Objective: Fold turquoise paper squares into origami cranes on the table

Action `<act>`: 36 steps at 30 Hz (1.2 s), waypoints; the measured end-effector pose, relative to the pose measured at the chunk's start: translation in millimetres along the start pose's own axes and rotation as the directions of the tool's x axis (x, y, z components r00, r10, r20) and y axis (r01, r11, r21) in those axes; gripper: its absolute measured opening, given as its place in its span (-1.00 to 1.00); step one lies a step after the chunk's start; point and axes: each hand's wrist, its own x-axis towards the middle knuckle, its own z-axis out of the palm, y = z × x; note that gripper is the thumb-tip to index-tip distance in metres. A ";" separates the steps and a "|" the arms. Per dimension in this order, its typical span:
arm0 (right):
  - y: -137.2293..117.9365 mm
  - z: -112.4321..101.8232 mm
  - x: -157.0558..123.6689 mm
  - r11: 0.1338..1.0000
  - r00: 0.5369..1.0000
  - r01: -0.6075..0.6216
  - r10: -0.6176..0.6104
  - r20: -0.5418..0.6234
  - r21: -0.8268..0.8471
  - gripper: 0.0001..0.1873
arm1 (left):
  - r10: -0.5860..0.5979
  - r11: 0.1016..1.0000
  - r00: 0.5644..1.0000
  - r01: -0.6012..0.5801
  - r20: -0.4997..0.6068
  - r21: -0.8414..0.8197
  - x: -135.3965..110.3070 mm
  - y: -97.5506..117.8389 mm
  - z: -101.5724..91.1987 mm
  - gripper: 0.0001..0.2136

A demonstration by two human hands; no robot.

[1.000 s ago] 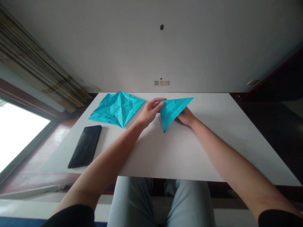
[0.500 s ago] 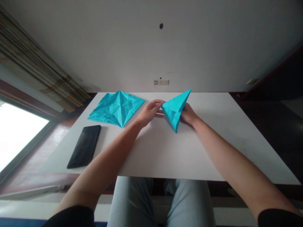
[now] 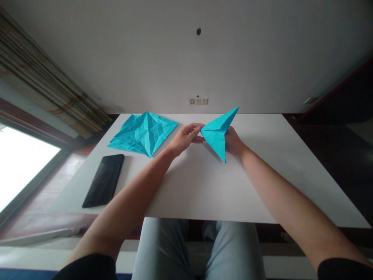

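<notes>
A turquoise sheet of origami paper [image 3: 216,136], folded with its points spread up and down, is held above the table between my two hands. My left hand [image 3: 189,134] pinches its left corner between thumb and finger. Behind its right side is my right hand [image 3: 233,142], its fingers mostly hidden by the paper; it appears to grip the paper from the back. Left of my left hand, a second turquoise paper [image 3: 145,134] with many creases lies spread on the table.
A dark phone-like slab [image 3: 104,181] rests near the left edge of the white table [image 3: 198,190]. Behind the table rises a wall with sockets [image 3: 198,102]. A curtain [image 3: 43,74] and a window are at the left. My legs are under the front edge.
The folded paper has opened out, with a crease now pressed inward between its two points. Its lower tip has swung right. My left hand stays at the left corner.
</notes>
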 end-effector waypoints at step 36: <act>-7.2 -5.3 -3.5 0.966 0.976 0.213 -0.201 0.087 -0.149 -0.65 | -0.063 0.996 0.995 0.068 -0.084 0.065 -7.3 7.9 7.6 -0.41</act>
